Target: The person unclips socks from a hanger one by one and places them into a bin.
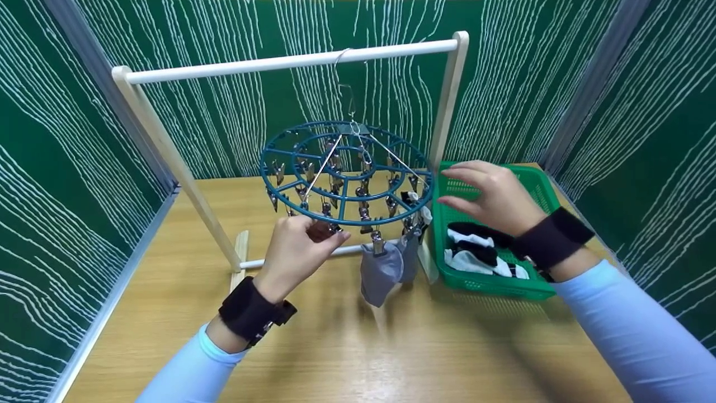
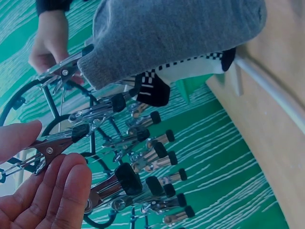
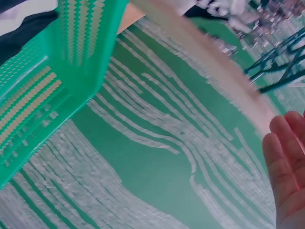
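Note:
A round blue-green drying hanger (image 1: 343,210) hangs by its hook from a white rail, with several metal clips below its rings. At the front rim my left hand (image 1: 296,252) pinches one metal clip (image 2: 50,150) between thumb and fingers; no cloth shows in that clip. A grey sock (image 1: 380,271) dangles from a clip just right of it, another grey one behind. Farther round hangs a black-and-white sock (image 2: 190,74). My right hand (image 1: 498,196) is by the hanger's right side, fingers and thumb apart and holding nothing, above the green basket (image 1: 534,179).
Black and white socks (image 1: 472,260) lie in the basket on the right of the wooden table (image 1: 347,358). The rack's wooden posts (image 1: 447,101) stand at either side of the hanger. Green walls with white lines (image 1: 224,123) enclose the table at the back and sides.

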Available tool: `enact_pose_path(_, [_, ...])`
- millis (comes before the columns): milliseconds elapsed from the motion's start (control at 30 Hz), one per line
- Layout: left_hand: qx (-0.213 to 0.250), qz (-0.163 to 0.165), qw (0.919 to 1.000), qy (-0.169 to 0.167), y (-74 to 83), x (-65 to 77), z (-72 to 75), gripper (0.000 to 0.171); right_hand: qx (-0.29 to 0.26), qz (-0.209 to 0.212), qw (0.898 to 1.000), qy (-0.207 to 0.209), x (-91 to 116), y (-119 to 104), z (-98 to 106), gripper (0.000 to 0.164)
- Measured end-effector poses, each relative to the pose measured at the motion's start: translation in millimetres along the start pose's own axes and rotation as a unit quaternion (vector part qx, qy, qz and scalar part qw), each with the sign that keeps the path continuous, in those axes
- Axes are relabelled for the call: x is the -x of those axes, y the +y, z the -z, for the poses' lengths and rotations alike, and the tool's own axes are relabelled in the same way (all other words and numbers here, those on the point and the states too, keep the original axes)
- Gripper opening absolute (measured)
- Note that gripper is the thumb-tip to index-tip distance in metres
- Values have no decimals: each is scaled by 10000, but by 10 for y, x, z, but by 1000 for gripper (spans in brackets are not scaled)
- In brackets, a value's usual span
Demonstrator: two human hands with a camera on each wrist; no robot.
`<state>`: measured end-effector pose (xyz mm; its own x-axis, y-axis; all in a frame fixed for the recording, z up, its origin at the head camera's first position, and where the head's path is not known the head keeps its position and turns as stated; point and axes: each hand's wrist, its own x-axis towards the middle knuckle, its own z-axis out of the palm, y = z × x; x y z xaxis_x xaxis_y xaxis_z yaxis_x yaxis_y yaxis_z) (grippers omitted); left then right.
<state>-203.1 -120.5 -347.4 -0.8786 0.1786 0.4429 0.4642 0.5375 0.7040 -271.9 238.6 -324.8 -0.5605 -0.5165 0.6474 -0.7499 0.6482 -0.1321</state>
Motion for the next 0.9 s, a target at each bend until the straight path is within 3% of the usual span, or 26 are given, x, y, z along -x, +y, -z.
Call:
enact_pose_path(167, [-39, 41, 10000, -15, -3, 3, 14, 15, 55, 389, 9992, -91, -71, -101, -85, 45])
enact_pose_path(467, [-249, 35, 9995, -183, 5, 25, 41, 15, -7, 387, 9988, -313, -80, -102, -193, 42])
enact_pose_path(633, [-389, -53, 9992, -69, 36, 47, 78, 13, -38, 479, 9986, -205, -85, -104, -215, 36])
enact_pose_path(800, [-740, -613, 9951, 250, 54, 95, 118, 19, -61, 364, 9992, -173, -115, -133, -197, 37])
enact_pose_path(900, [-1214, -1340, 9817, 592, 56, 124, 141, 27, -58, 336, 9993, -152, -131, -145, -191, 37])
